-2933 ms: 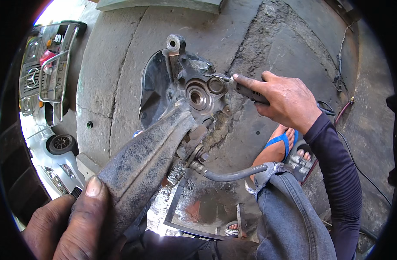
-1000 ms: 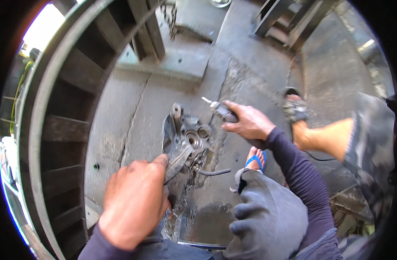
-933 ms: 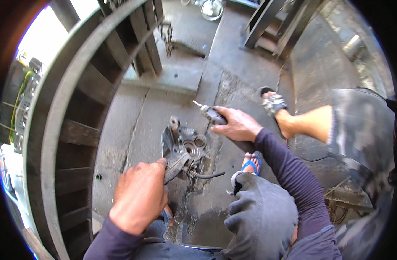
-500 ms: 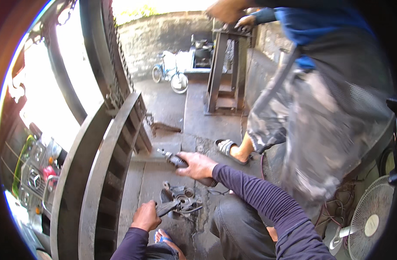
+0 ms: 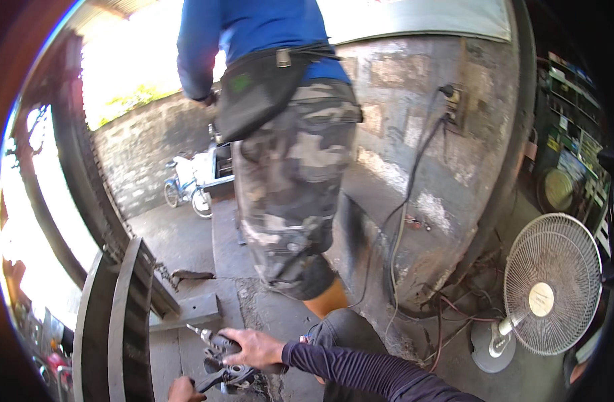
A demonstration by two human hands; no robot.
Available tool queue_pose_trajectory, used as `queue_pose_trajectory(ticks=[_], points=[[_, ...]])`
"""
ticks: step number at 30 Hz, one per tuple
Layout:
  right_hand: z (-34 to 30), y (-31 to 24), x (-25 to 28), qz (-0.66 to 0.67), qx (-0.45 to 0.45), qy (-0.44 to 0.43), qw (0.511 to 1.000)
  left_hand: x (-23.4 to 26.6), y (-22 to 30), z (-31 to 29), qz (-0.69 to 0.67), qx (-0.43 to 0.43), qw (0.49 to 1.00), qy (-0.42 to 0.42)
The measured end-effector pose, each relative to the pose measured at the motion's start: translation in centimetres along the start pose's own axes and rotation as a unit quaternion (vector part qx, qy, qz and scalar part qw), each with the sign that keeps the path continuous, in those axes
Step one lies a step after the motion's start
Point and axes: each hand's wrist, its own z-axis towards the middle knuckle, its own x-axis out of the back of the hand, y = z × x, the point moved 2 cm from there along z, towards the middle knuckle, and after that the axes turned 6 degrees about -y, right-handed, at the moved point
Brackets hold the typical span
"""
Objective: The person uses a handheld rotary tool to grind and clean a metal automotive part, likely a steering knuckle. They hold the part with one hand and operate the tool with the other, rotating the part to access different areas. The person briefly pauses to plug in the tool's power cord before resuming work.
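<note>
My right hand (image 5: 257, 347) is wrapped round a dark die grinder (image 5: 228, 344), its thin metal tip pointing left. Just below and behind the tool lies a dark, greasy metal part (image 5: 239, 375) with a round hub, which looks like a steering knuckle. My left hand (image 5: 182, 390), at the bottom edge of the view, is closed on the arm of this part. The grinder's tip appears raised above the part. The lower side of the part is cut off by the frame or hidden.
A person (image 5: 293, 181) in a blue top and camouflage shorts stands directly ahead. Steel beams (image 5: 129, 321) rise at the left. A fan (image 5: 551, 285) stands at the right, near loose cables. Cords hang from a wall outlet (image 5: 452, 107). A bicycle (image 5: 186, 184) is farther back.
The view has swung up and right, so my hands sit lower in it. The other person has moved from the right to the middle and turned away. Both my hands keep their grips.
</note>
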Motion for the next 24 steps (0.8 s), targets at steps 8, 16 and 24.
queue_pose_trajectory(ticks=[8,16,24], points=[[-5.0,4.4,-3.1,0.081,-0.062,0.012,0.995,0.8,1.5,-1.3,-0.306,0.084,0.948,-0.034],[-2.1,7.2,-8.4,0.217,-0.123,0.072,0.966,5.5,8.0,-4.7,-0.354,0.111,0.926,-0.064],[-1.0,3.8,-11.1,0.261,-0.054,0.103,0.958,4.1,11.2,-5.5,-0.542,0.12,0.831,-0.012]])
